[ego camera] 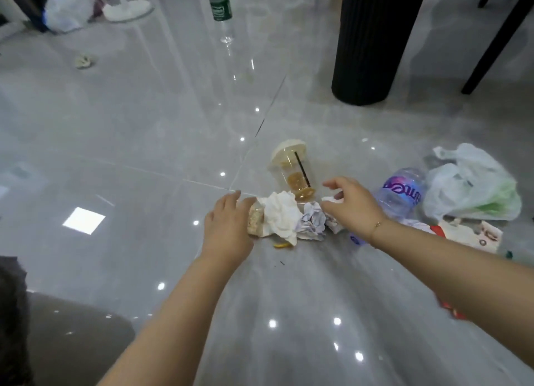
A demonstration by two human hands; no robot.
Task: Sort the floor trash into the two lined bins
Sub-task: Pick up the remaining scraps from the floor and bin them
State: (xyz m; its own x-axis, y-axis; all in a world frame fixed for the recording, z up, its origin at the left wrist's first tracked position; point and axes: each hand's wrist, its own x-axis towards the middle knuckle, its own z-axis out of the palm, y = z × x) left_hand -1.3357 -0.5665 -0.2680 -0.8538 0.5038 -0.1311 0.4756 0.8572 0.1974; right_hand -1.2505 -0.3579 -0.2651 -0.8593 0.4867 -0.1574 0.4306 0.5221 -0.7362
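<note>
The right arm (433, 258) covers the bottle's (401, 192) lower end and part of a red wrapper (455, 313). The left hand (228, 226) hides one side of the snack pack (255, 222). A green bottle (221, 6) is cut off at the top edge — so is the black post (372, 38). The far scrap (84, 61) is too blurry to tell.

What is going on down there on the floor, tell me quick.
A person reaches both hands into a heap of floor trash. The left hand rests open by a crumpled white tissue; the right hand pinches a small white scrap. A plastic drink cup and water bottle lie just beyond.
</note>
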